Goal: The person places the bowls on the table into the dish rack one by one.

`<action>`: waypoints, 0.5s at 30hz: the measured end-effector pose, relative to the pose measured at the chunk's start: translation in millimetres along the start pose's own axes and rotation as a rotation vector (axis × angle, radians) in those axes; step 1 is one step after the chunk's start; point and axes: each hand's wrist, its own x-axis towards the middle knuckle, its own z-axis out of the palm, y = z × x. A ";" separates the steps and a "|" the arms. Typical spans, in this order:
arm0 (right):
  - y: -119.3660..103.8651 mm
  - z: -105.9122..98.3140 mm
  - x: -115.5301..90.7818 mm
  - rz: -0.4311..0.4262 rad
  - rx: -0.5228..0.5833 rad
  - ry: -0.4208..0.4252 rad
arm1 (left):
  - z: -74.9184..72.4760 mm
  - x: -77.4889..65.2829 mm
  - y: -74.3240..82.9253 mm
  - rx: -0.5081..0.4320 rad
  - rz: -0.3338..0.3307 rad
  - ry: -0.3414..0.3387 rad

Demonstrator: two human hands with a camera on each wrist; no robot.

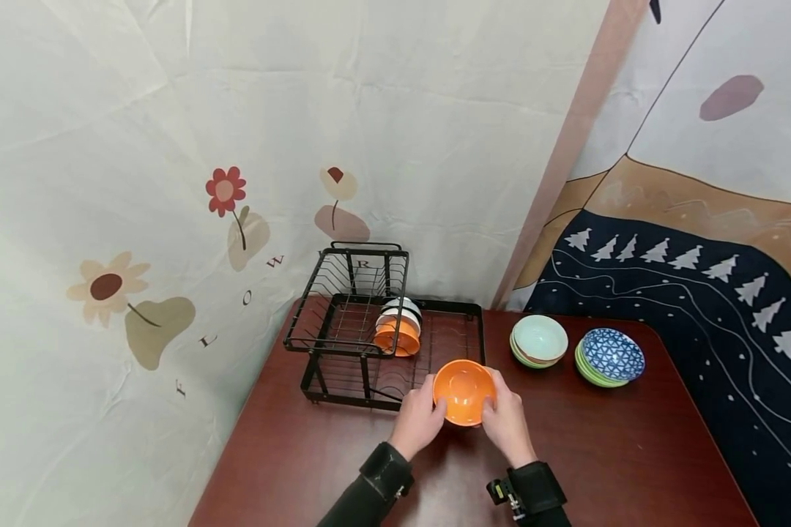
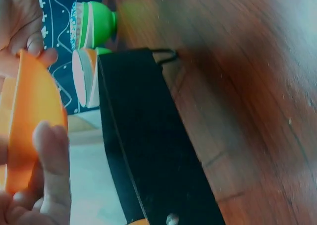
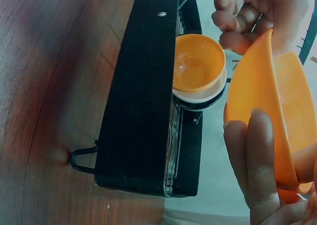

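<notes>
An orange bowl [image 1: 464, 391] is held between both hands, its open side tilted toward the head camera. My left hand [image 1: 420, 419] grips the left rim, thumb on the inside wall. On the opposite side, my right hand [image 1: 506, 419] grips the rim in the same way. Both wrist views show fingers [image 3: 260, 155] against the outside of the bowl [image 2: 37, 116]. Just behind is a black two-tier dish rack [image 1: 343, 399]. Inside its lower tier, an orange bowl [image 3: 198, 61] stands on edge in front of white and dark-rimmed bowls [image 1: 400, 306].
Right of the rack, a pale-green bowl [image 1: 539, 338] tops one stack with green below. Beside it, a blue-patterned bowl [image 1: 611, 356] tops another green stack. A wooden table [image 1: 619, 454] carries everything, with a printed cloth backdrop [image 1: 435, 146] behind.
</notes>
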 end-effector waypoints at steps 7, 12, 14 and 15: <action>2.8 4.0 -0.1 -0.017 0.013 -0.012 | 3.9 7.5 0.0 -0.023 -0.039 0.055; 10.9 -0.6 0.7 -0.038 0.152 -0.044 | 17.2 19.1 -29.3 -0.090 -0.022 0.078; 18.7 -5.9 -1.2 -0.053 0.198 -0.037 | 15.4 22.6 -34.4 -0.051 0.010 0.114; 24.0 -9.7 -2.9 -0.061 0.196 -0.026 | 14.2 24.4 -36.9 -0.022 0.037 0.142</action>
